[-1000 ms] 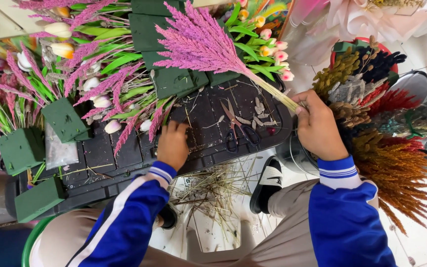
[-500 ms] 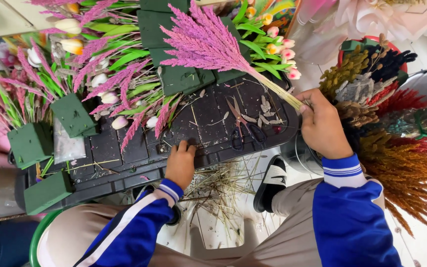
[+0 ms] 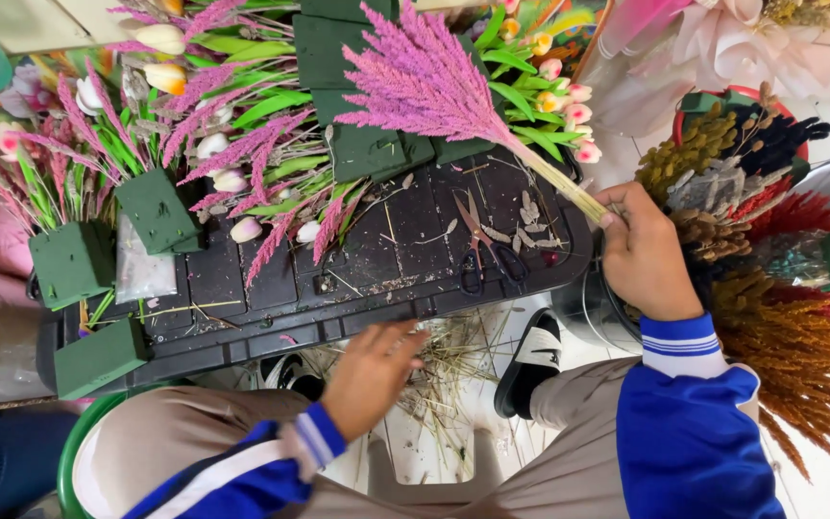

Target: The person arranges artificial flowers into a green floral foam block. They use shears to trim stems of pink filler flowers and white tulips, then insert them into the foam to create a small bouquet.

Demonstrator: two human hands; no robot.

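Grip: the right hand (image 3: 647,252) is closed around the stems of a pink plume bunch (image 3: 434,82). The left hand (image 3: 372,370) hangs loose, empty, below the desk (image 3: 377,259). The bunch looks light and brittle, best held low on its stems.

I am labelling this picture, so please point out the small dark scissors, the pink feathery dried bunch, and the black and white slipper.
small dark scissors (image 3: 483,248), head view, on the pivot.
pink feathery dried bunch (image 3: 425,82), head view, on the plumes.
black and white slipper (image 3: 533,358), head view, on the strap.
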